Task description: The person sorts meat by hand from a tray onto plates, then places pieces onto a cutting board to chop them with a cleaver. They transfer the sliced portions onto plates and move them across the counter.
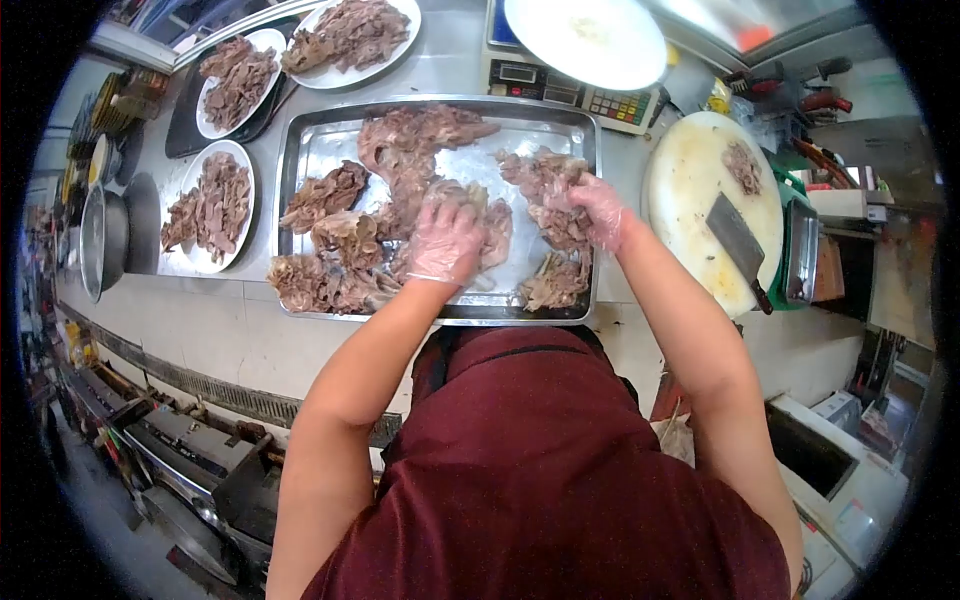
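Note:
A steel tray (440, 103) in front of me holds several chunks of brown cooked meat (415, 150), some with bone showing. My left hand (447, 240), in a clear plastic glove, is closed over a piece of the meat near the tray's middle; its fingertips are partly hidden. On the tray's right side, my right hand (600, 212), gloved the same way, pinches the edge of another meat piece (545, 185). Below that hand lies a smaller meat chunk (558, 283).
Plates of sliced meat (222, 200) stand left and behind the tray. A white plate (590, 40) sits on a digital scale (615, 105). At right, a round cutting board (690, 190) carries a cleaver (735, 235) and meat scraps (742, 168).

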`<state>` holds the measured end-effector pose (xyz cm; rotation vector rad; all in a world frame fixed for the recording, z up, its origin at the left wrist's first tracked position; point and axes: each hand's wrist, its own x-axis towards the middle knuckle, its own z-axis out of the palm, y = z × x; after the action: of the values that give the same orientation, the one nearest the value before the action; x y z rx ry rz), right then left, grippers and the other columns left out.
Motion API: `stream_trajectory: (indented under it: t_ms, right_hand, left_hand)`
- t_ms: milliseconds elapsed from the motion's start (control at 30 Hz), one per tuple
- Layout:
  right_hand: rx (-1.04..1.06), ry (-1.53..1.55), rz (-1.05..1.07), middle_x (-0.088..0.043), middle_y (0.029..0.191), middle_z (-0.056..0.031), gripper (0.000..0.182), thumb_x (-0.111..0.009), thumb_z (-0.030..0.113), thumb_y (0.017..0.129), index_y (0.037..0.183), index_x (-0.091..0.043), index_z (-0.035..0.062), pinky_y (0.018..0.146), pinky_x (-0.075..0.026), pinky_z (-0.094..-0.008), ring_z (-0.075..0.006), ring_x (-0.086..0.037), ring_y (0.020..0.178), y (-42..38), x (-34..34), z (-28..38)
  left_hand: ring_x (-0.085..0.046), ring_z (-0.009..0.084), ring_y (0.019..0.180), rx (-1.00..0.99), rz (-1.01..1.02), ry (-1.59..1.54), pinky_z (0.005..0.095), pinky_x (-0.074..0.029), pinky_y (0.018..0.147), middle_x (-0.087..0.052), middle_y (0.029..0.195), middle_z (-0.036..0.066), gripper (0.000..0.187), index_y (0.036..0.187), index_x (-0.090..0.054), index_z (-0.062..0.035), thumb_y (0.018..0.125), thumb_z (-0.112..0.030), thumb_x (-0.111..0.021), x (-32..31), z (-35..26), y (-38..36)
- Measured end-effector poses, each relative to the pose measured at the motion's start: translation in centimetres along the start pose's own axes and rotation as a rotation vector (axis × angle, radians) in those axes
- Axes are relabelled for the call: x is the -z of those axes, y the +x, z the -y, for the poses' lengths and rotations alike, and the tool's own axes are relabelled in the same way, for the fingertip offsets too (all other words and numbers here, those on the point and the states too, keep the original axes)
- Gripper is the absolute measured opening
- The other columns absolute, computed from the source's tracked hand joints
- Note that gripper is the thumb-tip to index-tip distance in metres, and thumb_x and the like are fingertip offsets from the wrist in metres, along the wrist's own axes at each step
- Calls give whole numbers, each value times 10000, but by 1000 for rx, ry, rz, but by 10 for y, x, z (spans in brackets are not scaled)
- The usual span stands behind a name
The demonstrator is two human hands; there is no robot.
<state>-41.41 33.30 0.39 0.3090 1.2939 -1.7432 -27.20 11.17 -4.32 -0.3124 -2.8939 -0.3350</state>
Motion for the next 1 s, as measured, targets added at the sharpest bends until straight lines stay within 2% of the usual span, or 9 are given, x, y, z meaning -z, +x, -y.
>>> stream_trajectory:
  t_ms: [200,333,500,567,667,800,867,967,1000]
  right_hand:
    - [-11,321,35,-649,1083,-180,354,-522,78,815,1166,-537,38,870,-561,-491,-327,-659,961,-5,25,-7]
    - [-55,703,114,-618,1129,-259,361,-485,196,840,1130,-568,-2,972,-479,-573,-415,-605,1054,-19,16,-7]
    - [-55,903,287,-510,1311,-344,466,-433,279,862,1161,-568,-52,1035,-352,-670,-504,-472,1234,-36,14,-4]
    - [-10,899,288,-517,1304,-341,469,-431,285,867,1161,-570,-52,1041,-355,-656,-504,-478,1226,-46,23,1]
    - [102,860,182,-547,1273,-328,443,-439,287,879,1136,-583,-44,1049,-375,-603,-489,-509,1196,-66,46,13]
    - [292,806,32,-552,1286,-273,428,-503,305,896,1191,-534,-4,1004,-421,-560,-432,-514,1202,-89,107,34]
    - [400,735,-221,-580,1214,-255,400,-487,295,951,1210,-511,-9,933,-478,-497,-395,-545,1141,-97,145,46]
    - [333,654,-275,-585,1163,-228,407,-476,313,986,1220,-496,-20,876,-508,-439,-329,-577,1054,-100,201,59]
    - [247,620,-297,-579,1167,-220,412,-482,314,984,1222,-493,-22,880,-508,-439,-313,-579,1035,-102,217,63]
  left_hand:
    - [-470,284,1247,-123,235,59,526,-278,1098,-581,1246,76,275,1031,-694,-138,800,-229,-578,19,7,-6]
    - [-401,307,1344,47,390,-24,526,-218,1149,-531,1366,99,458,1276,-607,-137,843,-283,-574,37,-31,2]
    - [-502,349,1241,-34,464,-375,449,-381,1073,-558,1315,160,568,1275,-571,-67,767,-306,-661,37,-72,10]
    - [-591,380,1108,14,622,-494,454,-449,1005,-579,1279,176,590,1285,-543,-66,762,-297,-692,46,-86,25]
    - [-601,362,1097,-83,436,-410,462,-475,965,-580,1280,165,589,1301,-521,-92,766,-257,-705,6,-97,11]
    - [-598,379,1094,-13,624,-411,454,-506,911,-561,1294,193,548,1316,-538,-125,787,-163,-675,-6,-112,20]
    - [-608,374,1070,-30,473,-365,441,-517,894,-585,1262,174,521,1300,-555,-131,792,-138,-668,-18,-118,12]
    - [-626,322,1055,195,422,-462,390,-521,889,-645,1167,174,440,1269,-603,-138,837,-184,-671,-13,-135,28]
    - [-662,264,1007,449,557,-559,367,-521,884,-666,1158,147,443,1287,-593,-133,862,-227,-680,-8,-141,35]
